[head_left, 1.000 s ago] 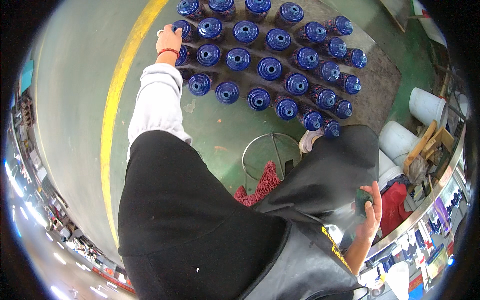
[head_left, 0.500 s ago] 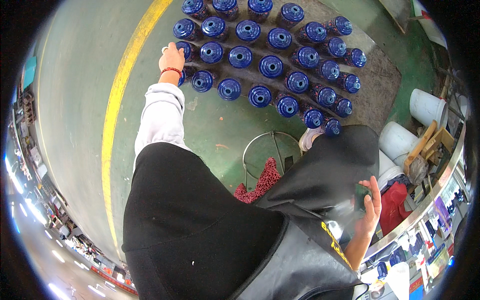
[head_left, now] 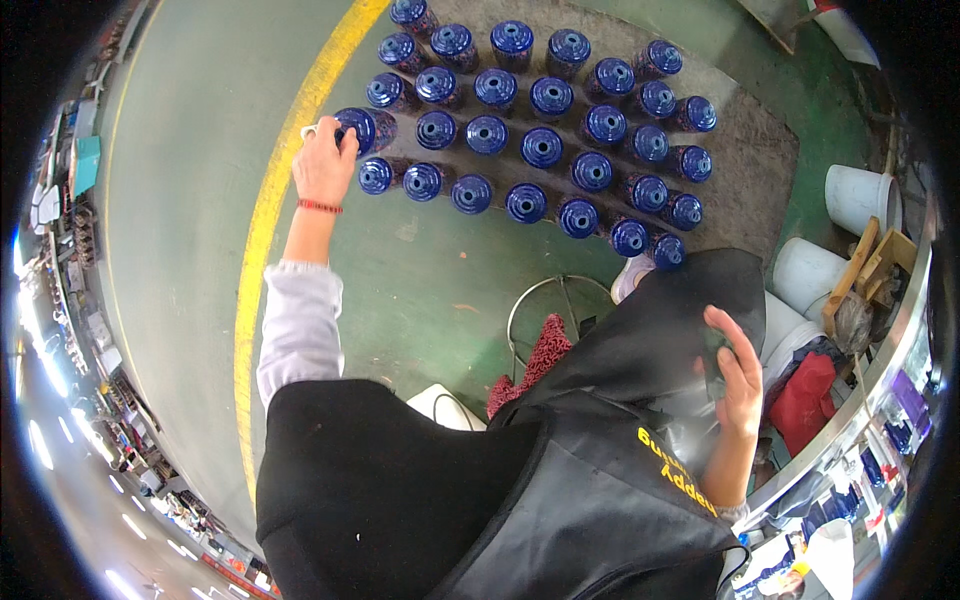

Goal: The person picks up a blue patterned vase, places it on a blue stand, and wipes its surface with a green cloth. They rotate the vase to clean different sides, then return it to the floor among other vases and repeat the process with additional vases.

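My left hand point(head_left: 325, 165) is closed on the rim of a blue bottle point(head_left: 357, 131) with a ribbed, domed top and a dark, patterned body. This bottle is at the left edge of a group of similar blue bottles point(head_left: 541, 147) standing in rows on the floor; it looks larger than its neighbours and slightly tilted. Off to the right, my right hand point(head_left: 738, 375) is raised over my apron-covered leg, its fingers curled around a dark, partly see-through thing point(head_left: 713, 362). Blur hides what that thing is.
A round metal stool frame point(head_left: 520, 310) with red textured cloth point(head_left: 545, 350) stands between my legs. White buckets point(head_left: 808, 275) and wooden pieces point(head_left: 852, 268) are at the right, beside a metal-edged bench point(head_left: 800, 475). A yellow floor line point(head_left: 252, 290) runs along the left.
My left hand has drawn back toward me, bringing the blue bottle out of its place in the row. My right hand has risen slightly.
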Demonstrator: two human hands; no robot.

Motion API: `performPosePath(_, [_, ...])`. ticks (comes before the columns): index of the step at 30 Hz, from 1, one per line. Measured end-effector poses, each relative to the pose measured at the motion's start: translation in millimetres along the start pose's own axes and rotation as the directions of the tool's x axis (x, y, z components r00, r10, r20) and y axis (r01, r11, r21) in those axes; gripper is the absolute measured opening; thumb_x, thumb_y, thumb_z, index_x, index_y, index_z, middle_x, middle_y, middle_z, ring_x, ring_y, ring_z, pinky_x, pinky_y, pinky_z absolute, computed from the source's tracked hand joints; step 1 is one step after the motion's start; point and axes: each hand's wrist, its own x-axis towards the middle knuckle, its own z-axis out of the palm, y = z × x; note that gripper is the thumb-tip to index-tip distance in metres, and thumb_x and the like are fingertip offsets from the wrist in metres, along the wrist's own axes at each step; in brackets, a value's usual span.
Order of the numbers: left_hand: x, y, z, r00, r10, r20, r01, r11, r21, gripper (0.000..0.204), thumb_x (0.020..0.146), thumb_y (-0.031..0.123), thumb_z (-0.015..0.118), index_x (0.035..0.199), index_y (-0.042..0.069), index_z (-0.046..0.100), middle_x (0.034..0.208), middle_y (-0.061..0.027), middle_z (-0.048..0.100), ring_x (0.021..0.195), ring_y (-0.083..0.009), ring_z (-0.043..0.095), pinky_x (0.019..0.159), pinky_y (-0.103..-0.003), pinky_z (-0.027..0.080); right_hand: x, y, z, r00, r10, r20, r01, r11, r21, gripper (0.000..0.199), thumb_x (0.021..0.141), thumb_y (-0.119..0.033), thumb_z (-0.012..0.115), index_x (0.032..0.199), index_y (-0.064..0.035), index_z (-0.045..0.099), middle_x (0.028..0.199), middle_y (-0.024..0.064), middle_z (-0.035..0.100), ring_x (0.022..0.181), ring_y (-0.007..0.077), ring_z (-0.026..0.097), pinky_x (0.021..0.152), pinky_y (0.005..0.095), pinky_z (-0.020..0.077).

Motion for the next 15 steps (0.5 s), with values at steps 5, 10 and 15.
performPosePath(5, [-26,87,-124,0.952,0.215,-0.219,-0.268,0.929,-0.254,0.018,0.085,0.014,0.074,0.097,0.005,0.064,0.079,-0.0126,0.066,0.061,-0.0247,0.061,0.056,-0.035,0.049,27,-9,39,0.97,-0.008,0.242,0.02,0.999,-0.046,0.047,0.097,0.002,0.048,0.144,-0.0021,0.051,0.14,0.0088,0.055,0.098,0.0112,0.056,0.077,0.0251,0.0485])
performPosePath(10, [-60,170,-187,0.985,0.124,-0.121,-0.171,0.573,-0.802,0.016,0.086,-0.003,0.068,0.101,-0.001,0.063,0.088,-0.0019,0.06,0.061,-0.0031,0.051,0.055,-0.02,0.041,37,-10,72,0.956,-0.114,0.27,0.109,0.994,0.032,0.056,0.097,0.001,0.051,0.152,-0.007,0.041,0.137,0.0049,0.055,0.096,0.0092,0.052,0.076,0.0237,0.0468])
performPosePath(15, [-88,230,-185,0.964,0.255,-0.082,-0.121,0.143,-0.982,0.021,0.088,-0.006,0.062,0.108,-0.002,0.06,0.103,-0.0039,0.054,0.082,-0.0063,0.055,0.068,-0.022,0.047,-4,-8,49,0.924,-0.282,0.256,0.253,0.957,0.141,0.058,0.093,0.004,0.053,0.15,-0.005,0.043,0.132,0.0035,0.05,0.099,0.0107,0.051,0.079,0.0254,0.0473])
